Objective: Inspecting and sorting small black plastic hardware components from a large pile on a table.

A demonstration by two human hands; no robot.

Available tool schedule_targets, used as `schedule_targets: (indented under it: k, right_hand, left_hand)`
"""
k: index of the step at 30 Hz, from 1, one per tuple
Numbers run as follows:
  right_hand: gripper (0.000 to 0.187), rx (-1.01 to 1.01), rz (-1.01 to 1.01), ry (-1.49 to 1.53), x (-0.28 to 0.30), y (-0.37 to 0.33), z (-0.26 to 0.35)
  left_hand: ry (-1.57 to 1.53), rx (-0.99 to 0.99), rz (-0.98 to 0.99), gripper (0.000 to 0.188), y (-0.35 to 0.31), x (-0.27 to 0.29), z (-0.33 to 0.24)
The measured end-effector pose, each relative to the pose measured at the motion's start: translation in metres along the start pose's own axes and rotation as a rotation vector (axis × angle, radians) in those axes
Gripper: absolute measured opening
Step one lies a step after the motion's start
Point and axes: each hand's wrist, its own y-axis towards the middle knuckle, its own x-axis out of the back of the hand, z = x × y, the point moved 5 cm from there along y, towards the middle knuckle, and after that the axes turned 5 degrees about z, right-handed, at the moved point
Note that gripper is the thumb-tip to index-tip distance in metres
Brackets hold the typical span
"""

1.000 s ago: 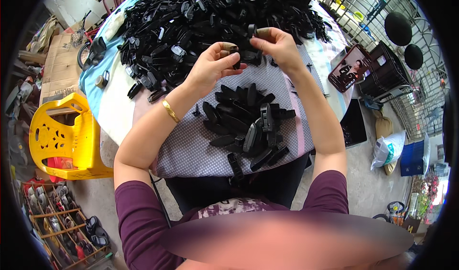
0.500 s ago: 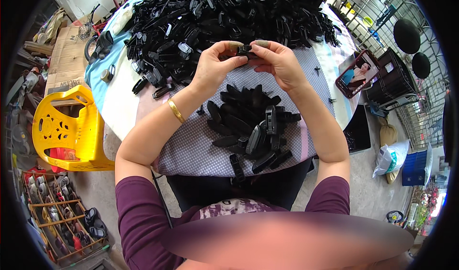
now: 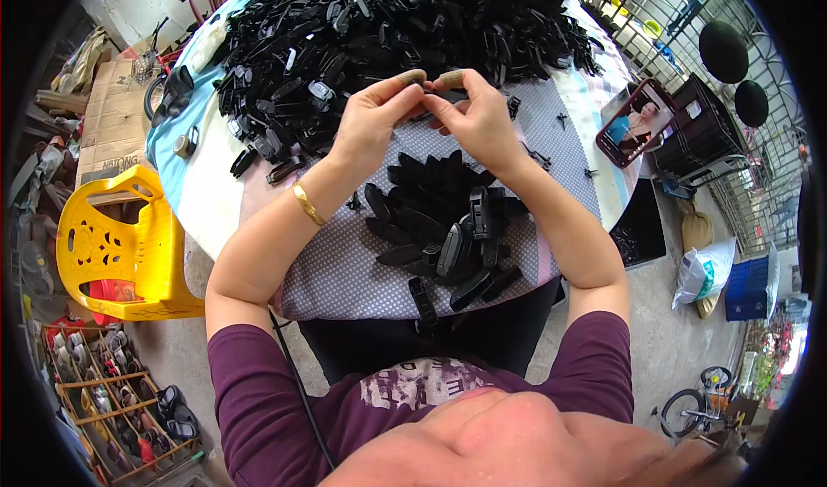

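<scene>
Two bare hands meet over a cloth-covered tabletop (image 3: pixel 211 196). The left hand (image 3: pixel 369 127) and right hand (image 3: pixel 478 125) each pinch, thumb to forefinger, at one small dark piece (image 3: pixel 428 85), mostly hidden between them. Beyond is one large heap (image 3: pixel 388 34) of black parts, too many to count; nearer, one smaller pile (image 3: pixel 450 250). One phone (image 3: pixel 636 127) stands right.

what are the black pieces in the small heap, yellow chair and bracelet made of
Black pieces: probably plastic, some glossy with pale highlights, others matt. Yellow chair: likely moulded plastic, smooth, with a cut-out back. Bracelet: shiny, gold-coloured, probably metal, judging by its bright reflections.
</scene>
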Motion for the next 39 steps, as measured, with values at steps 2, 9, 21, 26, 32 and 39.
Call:
schedule_targets:
  k: [2,9,21,26,32,39]
  right_hand:
    - [0.034,-0.067,0.053,0.016,-0.002,0.001,-0.001]
    - [0.026,-0.111,0.283,-0.089,-0.003,-0.002,0.016]
    - [0.050,-0.277,0.138,-0.853,0.091,0.019,0.000]
    - [0.046,-0.439,0.259,-0.853,0.092,0.018,-0.051]
    - [0.046,-0.173,0.300,-0.693,0.056,0.019,-0.045]
    - [0.025,0.117,-0.326,-0.797,0.099,0.042,-0.056]
  left_hand:
    - [-0.005,-0.028,0.062,0.028,-0.001,-0.002,-0.009]
    - [0.222,-0.133,0.167,0.025,-0.002,-0.009,-0.029]
    - [0.634,-0.263,0.213,0.040,-0.017,-0.036,-0.042]
    - [1.101,-0.504,0.680,0.047,-0.048,-0.081,-0.044]
    - [1.003,-0.396,0.594,0.028,-0.033,-0.066,-0.028]
    - [1.298,-0.426,0.269,0.022,-0.002,-0.043,-0.026]
